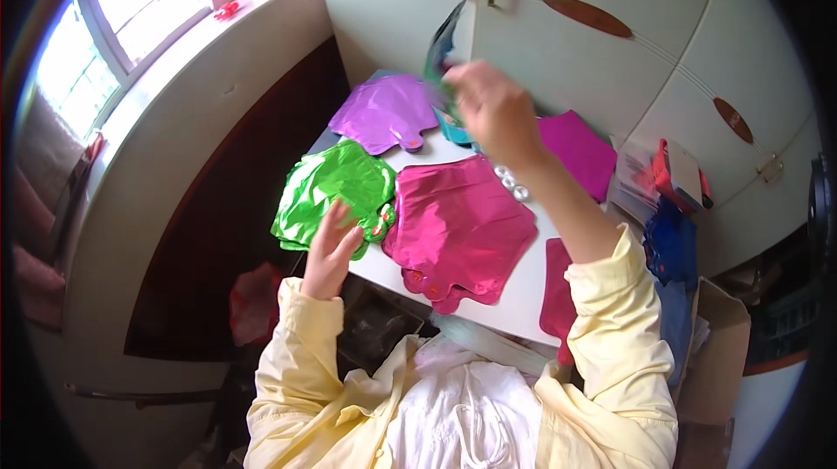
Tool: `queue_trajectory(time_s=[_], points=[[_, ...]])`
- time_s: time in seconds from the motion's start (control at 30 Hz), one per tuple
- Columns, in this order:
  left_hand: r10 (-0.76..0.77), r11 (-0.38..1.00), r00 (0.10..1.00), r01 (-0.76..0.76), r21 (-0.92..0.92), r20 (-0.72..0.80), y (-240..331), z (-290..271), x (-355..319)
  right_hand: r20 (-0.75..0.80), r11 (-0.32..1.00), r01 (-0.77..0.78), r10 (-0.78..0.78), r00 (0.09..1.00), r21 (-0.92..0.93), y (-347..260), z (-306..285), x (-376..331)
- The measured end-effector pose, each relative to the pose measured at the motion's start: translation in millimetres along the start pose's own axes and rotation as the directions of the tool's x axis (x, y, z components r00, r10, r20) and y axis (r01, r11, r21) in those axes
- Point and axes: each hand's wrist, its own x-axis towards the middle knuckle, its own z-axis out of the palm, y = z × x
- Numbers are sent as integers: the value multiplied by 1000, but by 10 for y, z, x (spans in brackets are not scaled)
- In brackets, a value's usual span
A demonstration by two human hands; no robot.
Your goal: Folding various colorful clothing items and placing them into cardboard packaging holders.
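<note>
My right hand (495,112) is raised over the far side of the table, fingers pinched on a teal-green foil balloon (443,44) that hangs thin and blurred from motion. Close to the green foil balloons (336,186), a flat stack at the left, my left hand (329,253) hovers with its fingers apart, holding nothing. Shiny pink foil balloons (462,229) lie flat between my arms. Behind the green stack are purple foil balloons (384,112). A teal foil piece (453,129) lies partly hidden below my right hand.
Magenta foil (580,153) rests at the far right of the white table (514,319), and dark red foil (555,290) beside my right sleeve. Clear plastic packets (636,180), blue foil (670,242) and a cardboard box (717,338) stand to the right. White cabinets (558,59) border the back.
</note>
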Motion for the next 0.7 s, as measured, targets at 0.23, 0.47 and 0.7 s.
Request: queue_trajectory(time_s=[0.23, 0.47, 0.7], points=[[-196, 701, 914, 384, -602, 355, 461, 909, -388, 470, 834, 543, -441, 764, -101, -1243, -548, -1170], [-358, 712, 849, 517, -475, 389, 258, 1381, -554, 560, 970, 231, -148, 815, -80, -1467, -1194, -1579], [-358, 648, 714, 654, -390, 602, 97, 2016, -594, 275, 880, -469, 472, 838, -80, -1230, -2543, -1719]])
